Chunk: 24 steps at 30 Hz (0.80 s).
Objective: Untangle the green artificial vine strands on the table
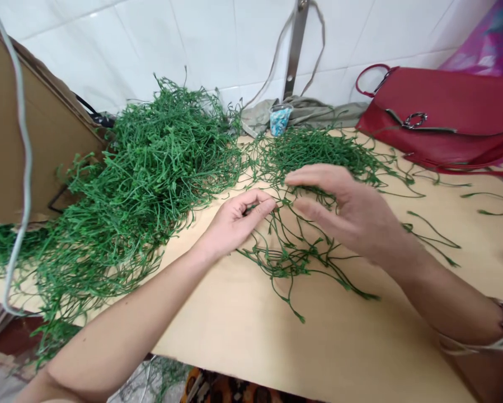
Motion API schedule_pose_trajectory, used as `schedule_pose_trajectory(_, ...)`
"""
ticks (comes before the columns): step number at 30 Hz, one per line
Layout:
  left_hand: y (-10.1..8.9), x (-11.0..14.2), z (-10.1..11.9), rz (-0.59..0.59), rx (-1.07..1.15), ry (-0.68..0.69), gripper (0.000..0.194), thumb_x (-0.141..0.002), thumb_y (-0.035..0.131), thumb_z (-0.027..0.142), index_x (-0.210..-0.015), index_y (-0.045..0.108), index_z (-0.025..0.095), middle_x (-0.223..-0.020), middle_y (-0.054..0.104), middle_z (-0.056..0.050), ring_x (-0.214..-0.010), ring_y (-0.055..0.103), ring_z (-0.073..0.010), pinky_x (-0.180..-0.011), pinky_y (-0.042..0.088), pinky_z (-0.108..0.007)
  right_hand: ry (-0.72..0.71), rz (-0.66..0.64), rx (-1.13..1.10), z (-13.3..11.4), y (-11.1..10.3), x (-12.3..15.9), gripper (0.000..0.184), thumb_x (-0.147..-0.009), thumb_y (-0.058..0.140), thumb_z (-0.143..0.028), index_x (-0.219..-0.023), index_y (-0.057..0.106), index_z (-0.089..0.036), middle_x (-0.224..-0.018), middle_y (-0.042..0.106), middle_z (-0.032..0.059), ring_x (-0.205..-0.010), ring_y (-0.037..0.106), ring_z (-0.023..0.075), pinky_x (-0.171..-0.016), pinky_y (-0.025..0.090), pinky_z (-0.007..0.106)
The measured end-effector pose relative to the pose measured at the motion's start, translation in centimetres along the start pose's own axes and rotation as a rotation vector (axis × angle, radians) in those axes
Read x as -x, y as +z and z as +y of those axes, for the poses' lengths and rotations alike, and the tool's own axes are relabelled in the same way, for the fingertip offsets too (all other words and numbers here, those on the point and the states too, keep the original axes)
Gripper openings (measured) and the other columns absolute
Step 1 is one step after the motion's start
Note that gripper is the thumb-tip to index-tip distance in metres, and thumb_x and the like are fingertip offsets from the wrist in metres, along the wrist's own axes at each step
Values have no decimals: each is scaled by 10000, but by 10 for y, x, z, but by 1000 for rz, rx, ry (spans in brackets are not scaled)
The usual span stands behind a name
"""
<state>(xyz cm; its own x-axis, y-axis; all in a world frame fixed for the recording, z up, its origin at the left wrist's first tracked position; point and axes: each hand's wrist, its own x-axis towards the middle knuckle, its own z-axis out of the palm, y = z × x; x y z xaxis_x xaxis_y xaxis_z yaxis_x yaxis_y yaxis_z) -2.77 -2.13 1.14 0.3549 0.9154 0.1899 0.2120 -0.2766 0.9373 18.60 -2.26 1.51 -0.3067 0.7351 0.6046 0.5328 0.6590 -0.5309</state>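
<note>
Several green vine strands (291, 254) lie loose on the bench (318, 347).
Left hand (234, 221): fingers curl narrow, grip unclear; right hand (354, 215): fingers spread wide, empty.

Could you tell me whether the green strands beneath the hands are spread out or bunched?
Spread out: the green strands lie loosely on the tabletop below the left hand and right hand, with bare surface between them.

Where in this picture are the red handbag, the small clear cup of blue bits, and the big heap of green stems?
Red handbag (440, 115): head view, on its front flap.
Small clear cup (280, 121): head view, on the blue bits inside.
Heap of thin green stems (150, 162): head view, near the heap's middle.
</note>
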Motion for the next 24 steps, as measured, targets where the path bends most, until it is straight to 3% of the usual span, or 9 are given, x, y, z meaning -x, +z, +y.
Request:
schedule_pose_trajectory(5, 3, 1, -1, -53, 26, -26, 188, -935, 585, 342, -831, 644, 197, -786, 589, -8, -735, 502, -134, -721, 423, -281, 42, -40, -61, 2, 18, 7, 111, -924, 593, -260, -972, 693, -268, -1104, 766, 58, -1072, 702, 240, -971, 550, 446)
schedule_pose_trajectory(10, 4, 3, -1, -90, -39, -90, 273, -933, 592, 413, -766, 582, 197, -658, 442, 23, -622, 361, -119, -586, 307, -285, -147, -74, 185, 2, 6, 2, 77, -889, 572, -210, -875, 618, -271, -1038, 764, 64, -1131, 668, 300, -997, 490, 506)
schedule_pose_trajectory(12, 3, 3, 1, -91, -41, -79, 282, -933, 590, 403, -740, 549, 202, -654, 433, 23, -621, 354, -121, -584, 304, -290, -161, -102, 284, 0, 3, 1, 90, -922, 532, -225, -889, 604, -269, -1016, 757, 72, -1127, 662, 316, -974, 467, 516)
schedule_pose_trajectory(19, 3, -3, 6, -59, -24, -14, 293, -950, 575, 356, -710, 498, 207, -698, 467, 16, -677, 406, -129, -661, 379, -279, 90, -65, 297, -3, 20, 1, 128, -976, 450, -272, -874, 528, -276, -813, 657, 54, -811, 614, 264, -770, 442, 432)
schedule_pose_trajectory(24, 6, -4, 5, -30, 31, 19, 273, -959, 565, 302, -715, 495, 201, -723, 487, 14, -717, 444, -130, -729, 408, -279, 84, -40, 368, -2, 21, -2, 147, -976, 440, -259, -834, 471, -279, -728, 599, 31, -736, 577, 250, -852, 417, 456)
